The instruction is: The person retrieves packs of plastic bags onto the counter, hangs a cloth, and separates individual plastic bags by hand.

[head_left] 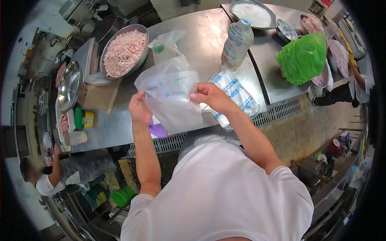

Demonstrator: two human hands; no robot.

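On the left tabletop [205, 36], the mince bowl [125, 51] stands left with the board [102, 94] nearer, and the bottle [237, 46] right with the packets [241, 98] nearer, while the right tabletop [267, 64] has the powder basin [252, 16] at its far left and 1 bundle [303, 58] nearer, further right.

A person's left hand [140, 107] and right hand [210, 97] face each other at chest front, slightly apart, thumbs pinched against fingers. The left forearm [146, 150] extends nearly straight forward; the right forearm [253, 134] slants inward.
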